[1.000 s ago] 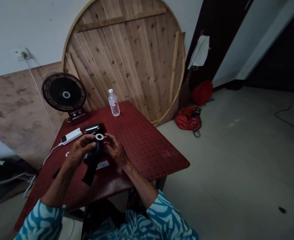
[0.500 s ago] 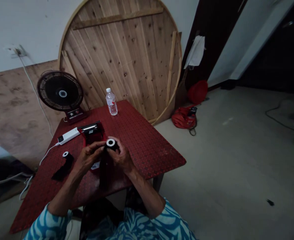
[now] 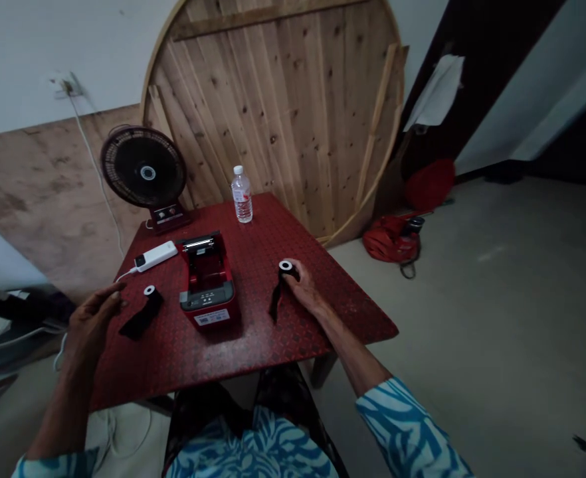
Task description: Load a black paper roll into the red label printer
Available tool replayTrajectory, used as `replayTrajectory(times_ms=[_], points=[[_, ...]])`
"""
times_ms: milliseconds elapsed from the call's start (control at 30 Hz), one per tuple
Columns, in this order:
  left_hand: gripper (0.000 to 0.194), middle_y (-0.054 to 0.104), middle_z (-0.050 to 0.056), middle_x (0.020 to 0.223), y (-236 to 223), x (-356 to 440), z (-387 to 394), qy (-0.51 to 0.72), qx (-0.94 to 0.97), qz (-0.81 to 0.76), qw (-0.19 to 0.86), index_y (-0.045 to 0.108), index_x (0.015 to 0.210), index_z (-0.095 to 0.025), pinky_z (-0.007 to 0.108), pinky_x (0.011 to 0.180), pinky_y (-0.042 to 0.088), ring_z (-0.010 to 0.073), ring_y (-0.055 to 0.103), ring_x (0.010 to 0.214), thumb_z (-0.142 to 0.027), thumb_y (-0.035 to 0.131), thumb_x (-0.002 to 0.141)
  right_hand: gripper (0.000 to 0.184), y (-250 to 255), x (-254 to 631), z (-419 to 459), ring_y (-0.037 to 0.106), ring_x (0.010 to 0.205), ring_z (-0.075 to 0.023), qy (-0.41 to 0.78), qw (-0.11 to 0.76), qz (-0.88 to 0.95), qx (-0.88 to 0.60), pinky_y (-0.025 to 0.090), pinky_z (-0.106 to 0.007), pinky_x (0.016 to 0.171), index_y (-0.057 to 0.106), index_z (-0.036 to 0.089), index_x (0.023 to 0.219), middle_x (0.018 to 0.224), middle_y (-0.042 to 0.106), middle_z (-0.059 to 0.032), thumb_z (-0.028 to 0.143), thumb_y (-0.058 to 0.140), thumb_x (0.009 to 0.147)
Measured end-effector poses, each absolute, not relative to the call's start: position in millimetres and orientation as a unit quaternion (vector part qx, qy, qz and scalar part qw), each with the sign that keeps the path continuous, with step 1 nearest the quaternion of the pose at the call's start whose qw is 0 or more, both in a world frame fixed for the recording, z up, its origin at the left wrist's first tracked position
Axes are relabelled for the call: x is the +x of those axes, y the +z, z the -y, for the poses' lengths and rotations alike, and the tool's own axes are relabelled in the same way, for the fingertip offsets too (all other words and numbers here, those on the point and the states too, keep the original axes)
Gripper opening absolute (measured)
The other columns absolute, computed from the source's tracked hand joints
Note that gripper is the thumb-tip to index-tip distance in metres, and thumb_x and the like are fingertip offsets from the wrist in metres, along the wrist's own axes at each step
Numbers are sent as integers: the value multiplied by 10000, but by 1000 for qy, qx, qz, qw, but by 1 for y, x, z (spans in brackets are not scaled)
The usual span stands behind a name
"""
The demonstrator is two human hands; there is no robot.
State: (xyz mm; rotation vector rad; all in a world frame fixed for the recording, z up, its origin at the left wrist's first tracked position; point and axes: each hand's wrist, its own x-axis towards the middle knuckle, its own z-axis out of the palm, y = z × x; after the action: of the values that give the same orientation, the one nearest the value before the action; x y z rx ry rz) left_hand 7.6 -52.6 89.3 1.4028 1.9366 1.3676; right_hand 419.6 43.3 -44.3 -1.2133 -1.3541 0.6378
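Observation:
My right hand (image 3: 301, 287) rests on the red table top and grips a roll of black ribbon (image 3: 286, 267) with a white core, and a loose black strip (image 3: 274, 302) hangs from it onto the table. My left hand (image 3: 92, 317) is open at the table's left edge and holds nothing. Just right of it lies a second black ribbon roll (image 3: 143, 315), its strip lying flat. Between my hands sits a small red printer (image 3: 207, 282) with its lid open and a dark, grey-panelled front. Neither hand touches it.
The red patterned table (image 3: 273, 348) also bears a white power bank (image 3: 156, 256) with a cable, a water bottle (image 3: 242, 194) and a black desk fan (image 3: 146, 174). A round wooden board (image 3: 273, 113) leans behind it. A red bag (image 3: 390, 240) lies on the floor.
My hands have parted. The roll held over the printer has moved right with my right hand, and my left hand has let go and moved left. The printer now shows fully.

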Motion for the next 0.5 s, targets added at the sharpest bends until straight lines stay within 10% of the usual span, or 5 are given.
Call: replayTrajectory(times_ms=[300,500], points=[[649,726,94,905,43,-23,3,406,529,-671,324,700,897,-176,368,731,558,288,661,873,-558,796,381,371,-64,418,-45,565,1103,-241,258,549,606,-514,399,-461,1017,559,232,1094,1129,627,-75,273,512,728],[624,718,79,944,31,-21,-11,379,563,-644,351,661,1017,-198,338,675,556,280,670,862,-420,785,447,504,-64,419,-42,518,1204,-238,252,515,631,-523,357,-457,1074,507,230,1223,1266,569,-84,219,530,720]])
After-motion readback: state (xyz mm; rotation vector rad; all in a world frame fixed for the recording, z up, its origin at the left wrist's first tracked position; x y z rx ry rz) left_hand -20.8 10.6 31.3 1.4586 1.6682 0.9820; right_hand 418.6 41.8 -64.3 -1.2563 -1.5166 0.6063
